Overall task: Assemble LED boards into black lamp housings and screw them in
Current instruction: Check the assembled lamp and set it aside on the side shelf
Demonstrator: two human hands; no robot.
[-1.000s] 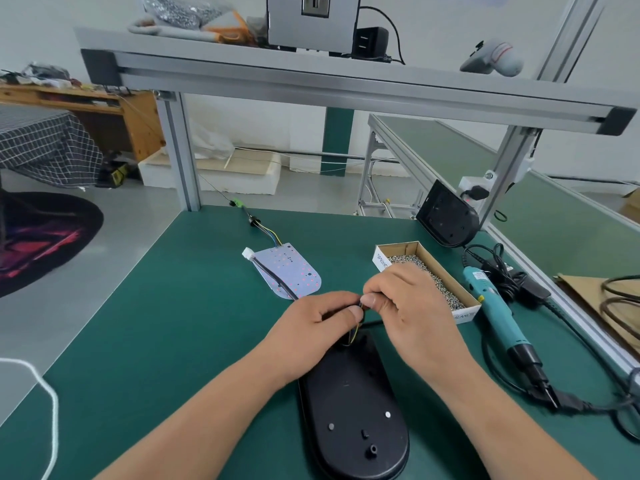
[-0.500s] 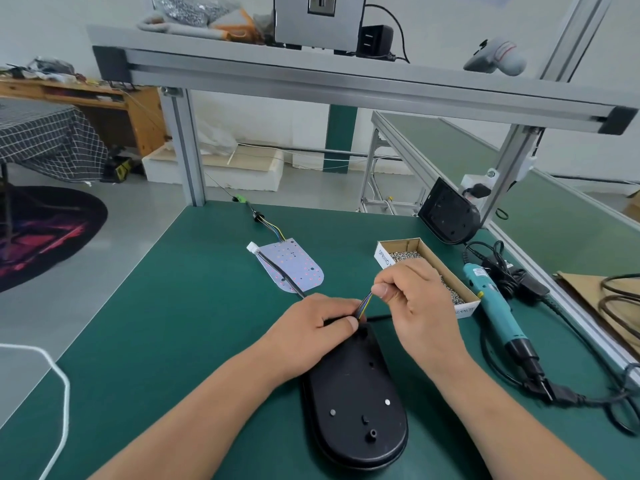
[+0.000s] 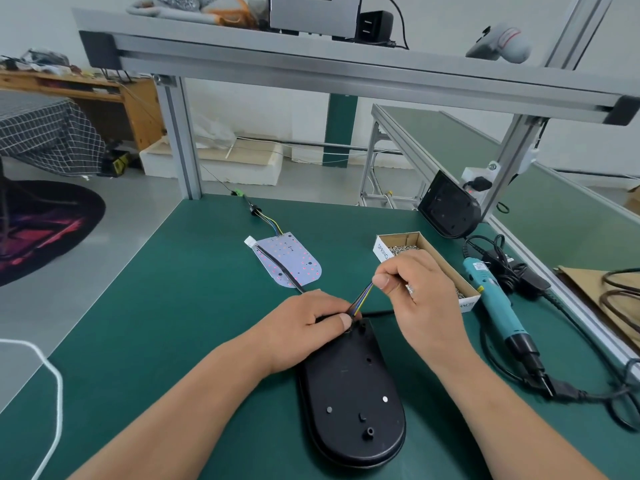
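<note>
Wires (image 3: 362, 299), a thin multicoloured bundle, run taut on a slant from a hole at the far end of the lamp housing (image 3: 349, 403) up to the right hand (image 3: 424, 299). That hand pinches their upper end between thumb and forefinger, with the other fingers curled in. The left hand (image 3: 311, 327) is clamped over the housing's far end, fingers bent, thumb tip touching the base of the wires. Likely purpose is to pin the shell to the green mat (image 3: 173, 306) while the other hand draws the lead through. The housing lies flat, inner face up, between both forearms, with its near end unheld. The LED board (image 3: 289, 259) lies flat on the mat beyond the left hand, apart from the housing, and its black lead runs back under that hand. Judged stage is wiring routed but board not yet seated, no screws in. The screw box (image 3: 446, 268) sits just behind the right hand, and the electric screwdriver (image 3: 495, 299) lies to its right, within reach for fastening. A second housing (image 3: 450, 209) leans by the frame post.
</note>
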